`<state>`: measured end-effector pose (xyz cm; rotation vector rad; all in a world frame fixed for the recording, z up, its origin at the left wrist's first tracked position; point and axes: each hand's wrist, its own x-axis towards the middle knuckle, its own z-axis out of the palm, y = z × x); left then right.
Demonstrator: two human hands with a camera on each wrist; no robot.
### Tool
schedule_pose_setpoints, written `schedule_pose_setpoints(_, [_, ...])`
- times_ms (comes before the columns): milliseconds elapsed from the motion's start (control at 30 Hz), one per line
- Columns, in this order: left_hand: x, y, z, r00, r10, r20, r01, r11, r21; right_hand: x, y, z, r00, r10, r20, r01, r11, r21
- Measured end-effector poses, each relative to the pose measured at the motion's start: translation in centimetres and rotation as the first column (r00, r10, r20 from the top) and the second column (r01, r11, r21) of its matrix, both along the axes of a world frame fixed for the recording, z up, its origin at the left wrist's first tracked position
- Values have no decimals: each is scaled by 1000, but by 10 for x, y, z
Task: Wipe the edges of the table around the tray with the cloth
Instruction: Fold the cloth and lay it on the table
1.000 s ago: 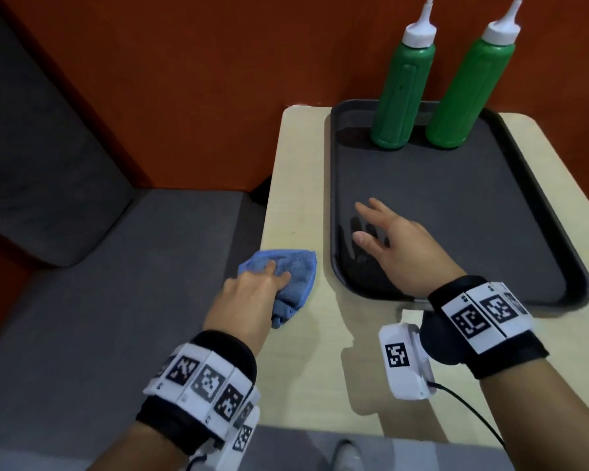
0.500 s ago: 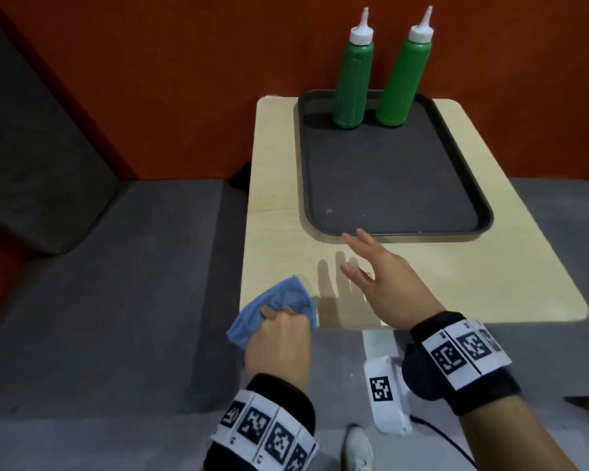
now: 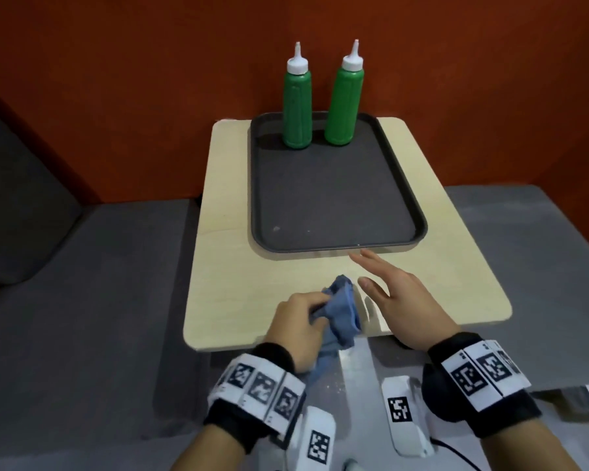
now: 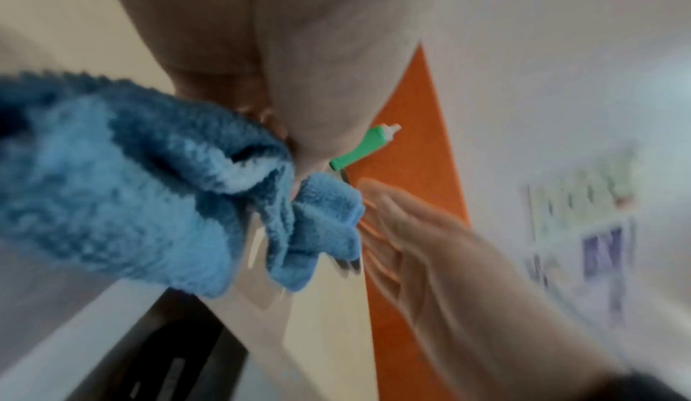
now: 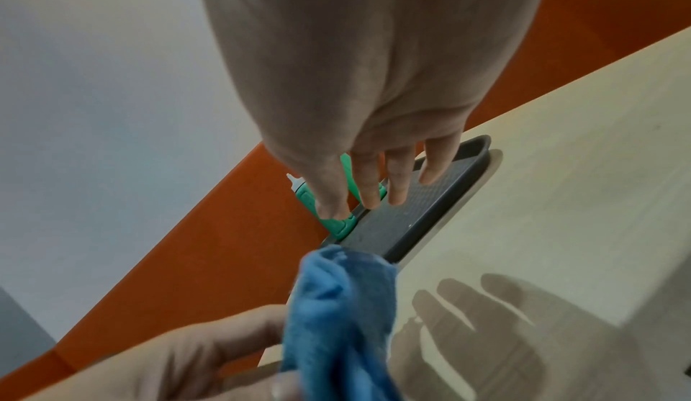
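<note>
A bunched blue cloth [image 3: 443,312] [image 4: 157,200] [image 5: 336,313] hangs above the near edge of the light wooden table [image 3: 238,297]. My left hand [image 3: 298,329] [image 5: 179,357] grips it, fingers curled round the fabric. Just right of the cloth my right hand [image 3: 393,295] [image 4: 418,247] [image 5: 374,147] hovers over the table with fingers straight and holds nothing; its shadow falls on the wood. The dark grey tray [image 3: 334,195] [image 5: 430,200] lies on the far half of the table, its near rim just beyond my right fingertips.
Two green squeeze bottles [image 3: 297,100] [image 3: 344,96] with white nozzles stand at the tray's far end, against an orange wall [image 3: 150,62]. Grey cushioned seating [image 3: 65,300] flanks the table on both sides. A strip of bare wood runs along each side of the tray.
The left hand carried the cloth from the table's left edge to its near edge and lifted it bunched. The right hand drew back off the tray to the near strip. The camera pulled back.
</note>
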<state>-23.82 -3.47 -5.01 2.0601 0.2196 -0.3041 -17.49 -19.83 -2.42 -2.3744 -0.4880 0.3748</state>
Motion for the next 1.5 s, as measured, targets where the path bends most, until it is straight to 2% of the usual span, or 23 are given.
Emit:
schedule_pose_setpoints(67, [5,12,3,997,64,-48,-75,964,-254,4,-7,1,1000,28,-5,-28,999,22])
schedule_pose_setpoints(133, [9,19,6,989,115,-88,-143,872,-467,8,-12,2,1000,16,-5,-15,999,52])
schedule_pose_setpoints(167, [10,21,7,978,160,-135,-209,773,-599,11,-14,2,1000,-10,-14,11,997,73])
schedule_pose_setpoints(200, [11,21,9,959,190,-210,-283,630,-724,14,-17,2,998,-44,-39,48,993,105])
schedule_pose_setpoints(233, [13,21,11,934,197,-297,-357,506,-785,17,-19,2,994,-76,-82,87,986,141])
schedule_pose_setpoints(267, [15,21,13,916,189,-355,-402,416,-816,20,-20,1,987,-95,-130,117,977,177])
schedule_pose_setpoints(367, [22,16,19,881,131,-454,-472,276,-837,23,-20,-4,963,-42,-264,126,942,310])
schedule_pose_setpoints(433, [25,10,23,874,108,-474,-485,265,-833,22,-16,-5,933,39,-359,122,902,414])
schedule_pose_setpoints(533, [29,3,29,866,138,-480,-500,231,-835,22,-18,-7,923,87,-375,90,899,429])
schedule_pose_setpoints(600, [30,4,31,862,132,-489,-507,235,-830,24,-22,-6,906,63,-419,151,876,458])
schedule_pose_setpoints(667, [31,11,30,856,78,-511,-514,238,-824,25,-27,-3,851,36,-525,272,824,498])
schedule_pose_setpoints(733, [29,19,31,849,23,-528,-517,239,-822,27,-33,-2,822,37,-568,319,796,514])
schedule_pose_setpoints(933, [25,29,40,868,-102,-487,-426,353,-833,28,-38,-4,796,106,-596,296,791,536])
schedule_pose_setpoints(1100, [22,44,43,895,-213,-392,-289,393,-873,26,-41,-6,777,147,-612,269,802,534])
schedule_pose_setpoints(1300, [19,53,31,917,-109,-383,-262,557,-788,33,-43,-4,803,82,-590,300,799,520])
schedule_pose_setpoints(1500, [43,43,45,943,-12,-334,-219,732,-646,64,-51,11,831,91,-549,242,829,504])
